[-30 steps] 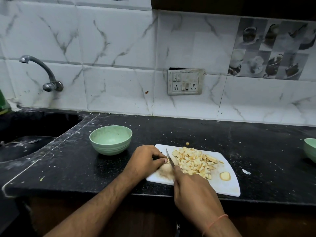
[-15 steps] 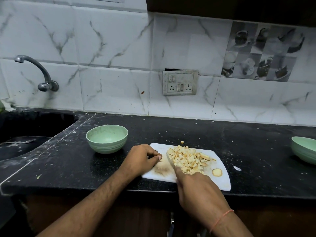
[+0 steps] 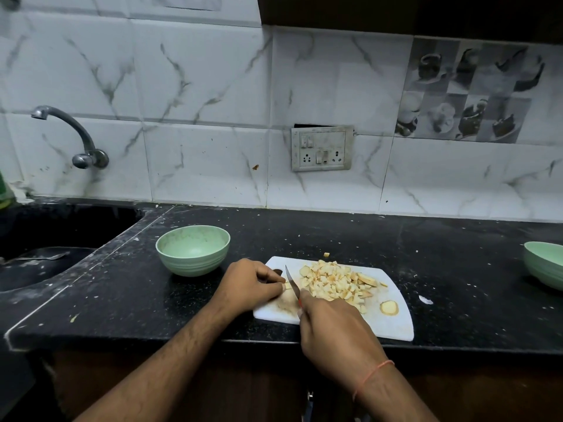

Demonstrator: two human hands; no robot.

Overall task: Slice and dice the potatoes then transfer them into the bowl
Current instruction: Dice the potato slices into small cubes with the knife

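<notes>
Potato work sits at lower centre of the frame, on the white board [image 3: 393, 324] at the counter [image 3: 304, 236] edge. My left hand [image 3: 246, 284] curls its fingers and pinches a small potato piece [image 3: 287, 286] against the board, tips tucked back, I judge to keep them clear of the knife [image 3: 292, 283]. My right hand [image 3: 335, 327] is wrapped round the handle, which it hides, blade angled up and left, just beside the left fingertips. The diced pile [image 3: 335, 284] lies to the right of the blade, heaped out of the cutting lane. One round slice [image 3: 389, 307] lies apart near the board's right end, not yet diced. The green bowl [image 3: 192, 249] waits left of the board, close to the left hand, handy for the transfer. A second bowl [image 3: 545, 266] shows at the right edge.
</notes>
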